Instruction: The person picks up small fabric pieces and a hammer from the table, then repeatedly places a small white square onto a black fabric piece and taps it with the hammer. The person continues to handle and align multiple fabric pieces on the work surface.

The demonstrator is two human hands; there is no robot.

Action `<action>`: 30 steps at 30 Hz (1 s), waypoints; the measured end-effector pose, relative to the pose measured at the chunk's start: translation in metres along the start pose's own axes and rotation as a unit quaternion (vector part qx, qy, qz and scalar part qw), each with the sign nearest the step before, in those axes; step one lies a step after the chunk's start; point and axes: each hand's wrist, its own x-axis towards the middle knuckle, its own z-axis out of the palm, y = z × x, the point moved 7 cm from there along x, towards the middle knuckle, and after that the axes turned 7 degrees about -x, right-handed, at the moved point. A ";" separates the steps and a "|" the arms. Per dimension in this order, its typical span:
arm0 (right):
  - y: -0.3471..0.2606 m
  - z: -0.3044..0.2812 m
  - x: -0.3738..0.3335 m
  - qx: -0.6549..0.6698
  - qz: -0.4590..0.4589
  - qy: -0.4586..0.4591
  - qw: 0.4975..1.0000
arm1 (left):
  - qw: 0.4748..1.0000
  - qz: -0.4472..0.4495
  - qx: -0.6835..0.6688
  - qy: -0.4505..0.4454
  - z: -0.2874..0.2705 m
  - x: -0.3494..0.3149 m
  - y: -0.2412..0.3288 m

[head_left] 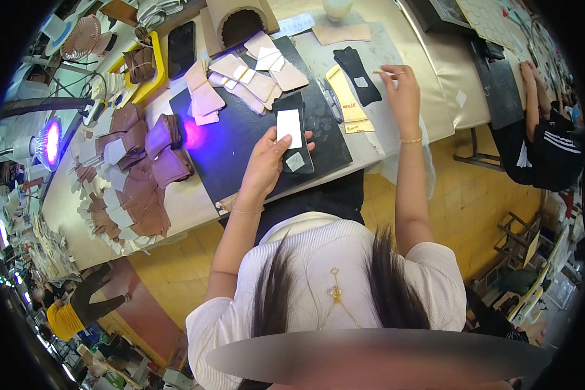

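Observation:
My left hand (264,159) grips a flat black leather-like piece (294,103), thumb on top, above the near part of a black mat (224,159). On that piece lie a white card (288,129) and a small pale square (295,161). Off to the right, my right hand (403,94) is raised with its fingers pinched on a thin, short brownish stick (376,71); its kind is unclear. Nearest to it are another black piece (359,77), a yellow paper strip with red marks (348,101) and a dark slim tool (330,99). Beige pieces (260,78) overlap farther up the mat.
Brown folded pieces (136,201) are heaped at the left beside a glowing purple lamp (50,144). A phone (181,49), a yellow tray (155,68) and an arched beige box (240,26) stand farther back. Another person (543,143) sits at the right.

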 end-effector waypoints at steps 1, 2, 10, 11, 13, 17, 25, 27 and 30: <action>0.023 0.004 0.005 -0.039 0.045 -0.006 0.998 | 1.000 0.000 0.003 -0.001 0.000 0.000 0.000; 0.037 0.012 0.008 -0.059 0.056 -0.031 0.996 | 1.000 -0.005 0.010 0.004 -0.001 -0.001 0.000; -0.023 0.033 -0.025 0.238 0.100 -0.157 0.953 | 0.995 0.032 -0.093 -0.027 0.002 -0.003 0.000; -0.056 0.031 -0.038 0.247 0.003 -0.181 0.952 | 0.990 0.047 -0.121 -0.055 0.006 -0.002 0.002; -0.098 0.036 -0.066 0.268 -0.056 -0.254 0.928 | 0.992 0.035 -0.113 -0.048 0.004 0.003 -0.002; -0.115 0.046 -0.084 0.390 0.043 -0.335 0.856 | 0.990 0.056 -0.121 -0.035 -0.004 0.004 0.000; -0.113 0.040 -0.093 0.673 0.164 -0.374 0.616 | 0.994 0.030 -0.109 -0.010 -0.006 -0.006 0.010; -0.118 0.040 -0.092 0.744 0.139 -0.363 0.544 | 0.994 0.012 -0.110 -0.005 -0.003 -0.006 0.006; -0.113 0.057 -0.101 0.768 0.222 -0.366 0.477 | 0.993 0.011 -0.116 -0.026 0.003 -0.005 0.000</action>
